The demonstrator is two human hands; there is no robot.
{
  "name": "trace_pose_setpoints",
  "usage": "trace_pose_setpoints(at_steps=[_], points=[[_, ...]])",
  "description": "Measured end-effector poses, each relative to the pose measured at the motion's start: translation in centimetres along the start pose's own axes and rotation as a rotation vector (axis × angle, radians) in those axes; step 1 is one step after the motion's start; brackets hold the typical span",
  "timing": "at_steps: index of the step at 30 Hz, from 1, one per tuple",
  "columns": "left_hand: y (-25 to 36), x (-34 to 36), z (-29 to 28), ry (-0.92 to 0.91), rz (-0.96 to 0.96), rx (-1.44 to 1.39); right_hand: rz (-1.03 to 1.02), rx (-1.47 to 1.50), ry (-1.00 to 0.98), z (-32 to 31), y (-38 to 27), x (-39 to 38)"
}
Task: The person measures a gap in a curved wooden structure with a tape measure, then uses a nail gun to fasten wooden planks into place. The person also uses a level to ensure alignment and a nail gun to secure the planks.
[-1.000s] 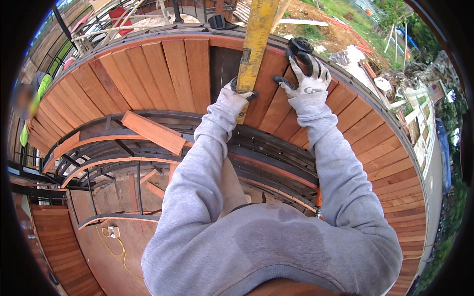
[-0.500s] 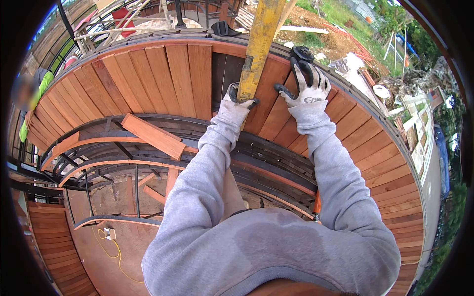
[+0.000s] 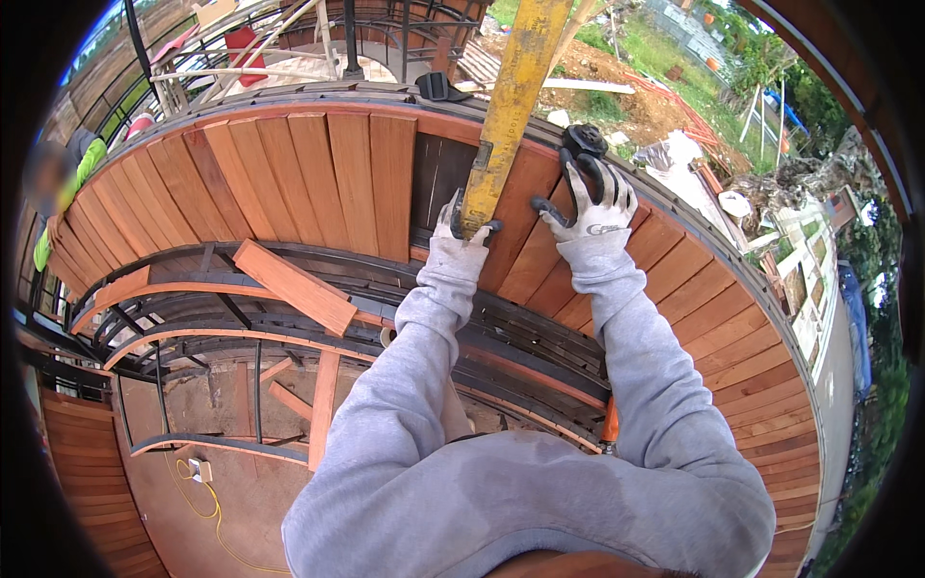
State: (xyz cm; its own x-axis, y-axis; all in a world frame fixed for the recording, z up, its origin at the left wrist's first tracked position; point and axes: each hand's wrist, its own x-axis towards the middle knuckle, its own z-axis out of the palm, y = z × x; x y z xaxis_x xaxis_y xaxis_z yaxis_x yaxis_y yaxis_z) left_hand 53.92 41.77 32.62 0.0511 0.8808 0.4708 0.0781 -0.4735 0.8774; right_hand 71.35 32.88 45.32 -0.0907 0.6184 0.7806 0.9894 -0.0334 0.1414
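Note:
A long, worn yellow spirit level [image 3: 506, 116] crosses the curved band of reddish wooden planks [image 3: 345, 183], beside a dark plank-width gap [image 3: 434, 188] in it. My left hand [image 3: 461, 239], in a white-and-black glove, grips the level's lower part. My right hand [image 3: 590, 207], similarly gloved, lies with spread, bent fingers on the planks right of the level. Its fingertips reach up to a black coiled or rounded object [image 3: 583, 140] on the rim; whether they touch it is unclear. Another black object [image 3: 441, 89] lies on the rim left of the level.
A co-worker in bright green sleeves [image 3: 67, 193] leans over the planks at left. Below are curved metal rails [image 3: 255, 352], a loose board [image 3: 294, 289], a yellow cord [image 3: 214, 511] on the floor and an orange tool [image 3: 610, 422]. Timber debris [image 3: 805, 270] lies outside at right.
The whole view has shifted downward in the picture. My left hand and the level have moved slightly lower with it, the left hand still gripping; my right hand stays spread on the planks.

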Motion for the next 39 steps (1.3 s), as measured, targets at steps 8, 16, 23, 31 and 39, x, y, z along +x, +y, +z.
trace_pose_setpoints(at_steps=[8, 16, 23, 31, 39], points=[[-1.6, 0.4, 0.7, -0.058, -0.048, -0.231, -0.021, -0.068, 0.042, 0.0, 0.0, 0.3], [-1.2, 0.5, 0.2, -0.085, -0.058, -0.216, 0.000, -0.013, 0.006, 0.1, -0.1, 0.2], [-1.2, 0.4, 0.2, -0.086, -0.031, -0.241, -0.004, -0.005, 0.022, 0.0, 0.0, 0.1], [-0.8, 0.4, 0.1, -0.101, -0.083, -0.237, -0.001, -0.005, 0.017, -0.3, -0.2, 0.3], [-1.1, 0.4, 0.2, -0.107, -0.066, -0.260, -0.017, 0.021, 0.019, 0.1, 0.2, 0.2]])
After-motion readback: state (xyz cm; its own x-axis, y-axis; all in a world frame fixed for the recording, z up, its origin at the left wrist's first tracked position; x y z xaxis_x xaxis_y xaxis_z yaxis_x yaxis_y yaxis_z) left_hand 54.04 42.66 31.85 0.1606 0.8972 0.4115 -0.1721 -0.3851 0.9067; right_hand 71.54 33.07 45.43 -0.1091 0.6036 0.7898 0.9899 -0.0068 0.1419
